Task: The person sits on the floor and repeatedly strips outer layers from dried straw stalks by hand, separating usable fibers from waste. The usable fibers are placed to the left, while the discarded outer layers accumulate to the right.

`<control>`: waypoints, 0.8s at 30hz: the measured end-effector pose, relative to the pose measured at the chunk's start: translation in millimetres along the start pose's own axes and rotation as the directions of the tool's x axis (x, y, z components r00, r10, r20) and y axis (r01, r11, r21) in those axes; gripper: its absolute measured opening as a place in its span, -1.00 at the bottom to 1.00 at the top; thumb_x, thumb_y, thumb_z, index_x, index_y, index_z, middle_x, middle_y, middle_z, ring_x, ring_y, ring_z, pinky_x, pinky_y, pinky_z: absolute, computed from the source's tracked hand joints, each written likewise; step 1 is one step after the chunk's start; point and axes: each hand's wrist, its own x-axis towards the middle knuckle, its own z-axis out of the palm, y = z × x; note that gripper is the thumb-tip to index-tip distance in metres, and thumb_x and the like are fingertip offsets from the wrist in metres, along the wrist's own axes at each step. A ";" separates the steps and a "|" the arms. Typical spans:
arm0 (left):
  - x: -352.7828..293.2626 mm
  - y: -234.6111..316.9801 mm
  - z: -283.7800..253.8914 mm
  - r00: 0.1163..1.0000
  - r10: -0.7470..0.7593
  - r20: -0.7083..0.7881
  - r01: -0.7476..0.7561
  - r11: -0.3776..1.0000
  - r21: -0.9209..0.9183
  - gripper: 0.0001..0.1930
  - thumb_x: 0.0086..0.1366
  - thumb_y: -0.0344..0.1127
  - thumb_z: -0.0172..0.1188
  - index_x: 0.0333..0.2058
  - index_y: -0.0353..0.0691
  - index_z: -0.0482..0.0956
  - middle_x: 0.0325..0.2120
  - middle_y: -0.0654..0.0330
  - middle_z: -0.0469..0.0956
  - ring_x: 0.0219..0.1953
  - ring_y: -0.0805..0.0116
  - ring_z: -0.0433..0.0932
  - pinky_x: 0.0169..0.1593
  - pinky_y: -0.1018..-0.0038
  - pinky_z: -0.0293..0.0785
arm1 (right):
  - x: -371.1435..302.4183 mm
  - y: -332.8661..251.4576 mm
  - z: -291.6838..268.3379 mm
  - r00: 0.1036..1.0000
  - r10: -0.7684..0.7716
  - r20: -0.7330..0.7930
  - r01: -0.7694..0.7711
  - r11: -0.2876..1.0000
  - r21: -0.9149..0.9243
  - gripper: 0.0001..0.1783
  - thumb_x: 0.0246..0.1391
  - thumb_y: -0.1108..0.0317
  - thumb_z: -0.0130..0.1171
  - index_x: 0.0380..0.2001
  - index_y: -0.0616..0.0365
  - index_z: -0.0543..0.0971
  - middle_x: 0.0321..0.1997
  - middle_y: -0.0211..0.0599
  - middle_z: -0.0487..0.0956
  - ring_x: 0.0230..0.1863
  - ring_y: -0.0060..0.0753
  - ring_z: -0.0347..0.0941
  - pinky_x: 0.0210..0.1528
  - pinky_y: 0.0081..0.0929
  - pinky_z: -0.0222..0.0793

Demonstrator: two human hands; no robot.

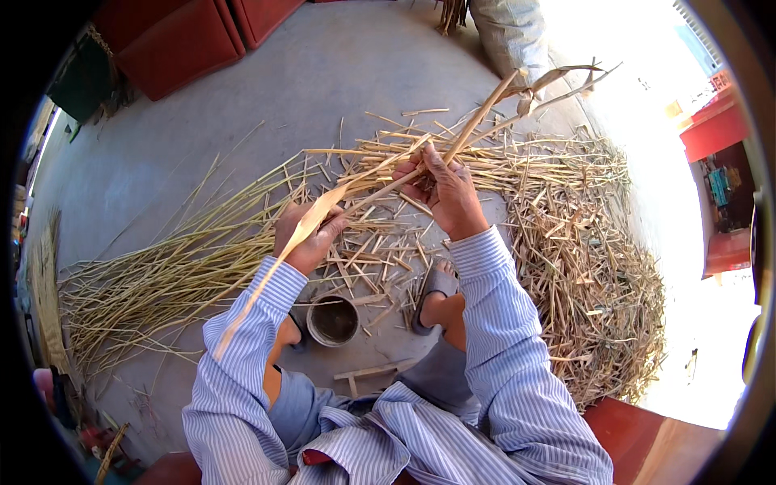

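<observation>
My left hand [305, 242] is closed round the lower part of a dry plant stalk [384, 191]. A long, pale dry leaf [317, 213] crosses over that hand and trails down past my left sleeve. Farther up, my right hand [453, 194] pinches the same stalk between thumb and fingers. Beyond it a thicker pale stem [483, 113] and a thin branch with curled brown leaves [529, 95] stick out to the upper right. Beneath my hands lie cut straw-coloured stalks [388, 158] and short broken pieces [364, 252].
Long yellow-green stalks [174, 275] fan out at the left. A heap of dry husks and stalk bits [598, 283] lies at the right. Between my feet stand a round dark bowl [332, 322] and a small wooden piece [376, 371]. Red seats [174, 52] are at the far left; a person's trousered leg [511, 36] is ahead.
</observation>
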 end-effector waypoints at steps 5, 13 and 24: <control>0.8 -2.0 16.2 0.960 -0.248 0.131 0.279 0.891 -0.359 -0.75 0.26 -0.25 0.30 -0.25 -0.35 0.59 -0.43 0.24 0.62 -0.36 0.51 0.56 -0.27 0.54 0.50 | -0.9 -14.4 -9.7 0.999 -0.036 0.023 0.038 0.997 -0.068 -0.67 0.29 0.12 0.08 -0.23 0.20 0.57 -0.34 -0.25 0.64 -0.29 -0.45 0.61 -0.23 -0.53 0.62; 21.3 1.2 14.8 0.921 -0.388 0.026 0.300 0.665 -0.684 -0.79 0.21 -0.31 0.36 -0.38 -0.35 0.58 -0.50 0.18 0.62 -0.50 0.57 0.54 -0.44 0.67 0.52 | -1.2 -29.3 -38.7 0.989 -0.140 0.050 0.146 0.979 -0.143 -0.79 0.23 0.24 0.16 -0.25 0.17 0.60 -0.30 -0.29 0.66 -0.29 -0.56 0.59 -0.30 -0.60 0.48; 74.2 -18.1 -25.7 0.922 -0.293 -0.253 0.236 0.944 -0.233 -0.63 0.26 -0.01 0.26 -0.29 -0.26 0.60 -0.51 0.18 0.62 -0.58 0.43 0.50 -0.48 0.45 0.40 | 4.3 -27.3 -79.4 0.957 -0.080 -0.277 -0.018 0.942 -0.335 -0.63 0.15 0.05 0.26 -0.37 0.19 0.60 -0.41 -0.30 0.65 -0.44 -0.56 0.54 -0.41 -0.62 0.45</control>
